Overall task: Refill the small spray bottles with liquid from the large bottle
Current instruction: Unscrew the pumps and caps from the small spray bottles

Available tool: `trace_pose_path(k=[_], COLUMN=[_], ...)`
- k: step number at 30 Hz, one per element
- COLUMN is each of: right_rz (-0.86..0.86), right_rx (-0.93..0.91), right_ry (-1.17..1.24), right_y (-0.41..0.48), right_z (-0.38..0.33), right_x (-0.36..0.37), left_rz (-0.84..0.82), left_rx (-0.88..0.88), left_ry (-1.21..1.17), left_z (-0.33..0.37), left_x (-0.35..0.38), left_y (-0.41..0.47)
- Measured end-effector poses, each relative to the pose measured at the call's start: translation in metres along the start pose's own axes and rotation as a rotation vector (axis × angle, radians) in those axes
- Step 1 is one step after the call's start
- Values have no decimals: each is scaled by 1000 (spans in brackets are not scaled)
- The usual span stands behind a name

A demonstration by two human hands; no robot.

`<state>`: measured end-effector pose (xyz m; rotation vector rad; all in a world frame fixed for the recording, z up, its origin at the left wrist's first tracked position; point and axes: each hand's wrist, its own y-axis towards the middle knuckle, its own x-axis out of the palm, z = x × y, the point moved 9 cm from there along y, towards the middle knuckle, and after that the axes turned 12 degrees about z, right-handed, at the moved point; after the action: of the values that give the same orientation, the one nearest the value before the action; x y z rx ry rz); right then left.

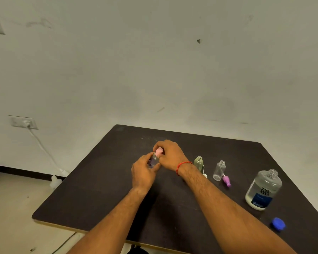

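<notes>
My left hand [143, 171] grips a small clear spray bottle [154, 160] at the middle of the dark table [103, 189]. My right hand [170, 154] pinches its pink spray cap [159, 150] on top. To the right stand a small green bottle [198, 162] and a small clear bottle [219, 170], both uncapped. A purple spray cap [226, 181] lies beside the clear one, and a white cap [205, 175] lies by the green one. The large bottle [263, 189] with a blue label stands open at the right, its blue cap [278, 223] lying in front.
The table's back edge meets a white wall. A wall socket [24, 122] with a white cable is at the left, and a white object [55, 181] sits on the floor beyond the table's left edge.
</notes>
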<state>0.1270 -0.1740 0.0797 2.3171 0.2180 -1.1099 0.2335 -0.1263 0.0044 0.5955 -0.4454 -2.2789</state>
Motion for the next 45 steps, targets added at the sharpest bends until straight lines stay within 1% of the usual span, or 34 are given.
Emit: trace_pose_path(k=[2, 4, 8, 10, 15, 18, 20, 25, 29, 32, 34, 40, 45], right_rz=[-28, -15, 41, 25, -21, -2, 50, 209, 334, 353, 348, 369, 369], right_rx=[-6, 31, 105, 98, 35, 5, 15, 162, 298, 398, 447, 480, 419], right_ry=[62, 87, -45, -73, -8, -32, -2, 190, 292, 397, 411, 387, 344], right_y=[-2, -2, 1, 1, -2, 1, 3, -9, -28, -40, -46, -53, -52], right_z=[-2, 2, 12, 12, 1, 1, 4, 24, 52, 72, 85, 94, 91], right_x=[2, 2, 0, 1, -2, -2, -6, -20, -11, 6, 20, 38, 47], left_rz=[4, 1, 0, -2, -8, -7, -6, 11, 2, 11, 8, 3, -18], left_rx=[-3, -4, 1, 17, 12, 5, 3, -15, -52, -68, -80, -85, -90], left_ry=[-14, -23, 42, 60, 57, 56, 48, 45, 41, 34, 38, 61, 81], left_z=[-1, -2, -3, -3, -6, -8, -9, -16, -21, -23, -25, -33, -37], left_x=[0, 1, 2, 2, 3, 3, 3, 2, 2, 0, 1, 4, 7], left_y=[-1, -1, -1, -1, -1, -1, -1, 1, 3, 4, 4, 9, 15])
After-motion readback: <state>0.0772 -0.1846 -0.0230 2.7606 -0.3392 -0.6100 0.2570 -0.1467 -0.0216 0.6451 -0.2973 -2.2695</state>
